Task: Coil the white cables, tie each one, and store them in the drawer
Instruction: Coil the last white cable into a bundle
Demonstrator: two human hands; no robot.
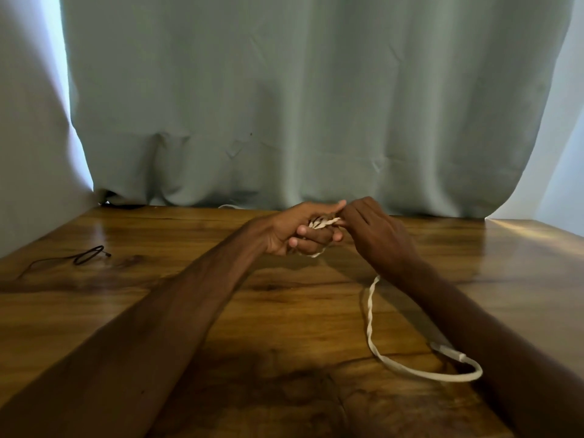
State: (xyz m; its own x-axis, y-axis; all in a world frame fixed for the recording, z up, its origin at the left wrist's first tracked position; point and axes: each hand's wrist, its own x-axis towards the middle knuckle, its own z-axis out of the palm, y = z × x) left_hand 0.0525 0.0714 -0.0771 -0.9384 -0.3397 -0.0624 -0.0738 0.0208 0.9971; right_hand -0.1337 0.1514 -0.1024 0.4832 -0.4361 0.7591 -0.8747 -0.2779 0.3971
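In the grip of the left hand, half-hidden white cable coils.

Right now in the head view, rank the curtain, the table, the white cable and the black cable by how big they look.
1. curtain
2. table, partly hidden by arms
3. white cable
4. black cable
The last two are unsure: the white one lies nearer and is partly wound in the left hand.

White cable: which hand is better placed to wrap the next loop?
Likely right. The left hand grips the coil; the right hand pinches the cable beside it, slack trailing under its wrist.
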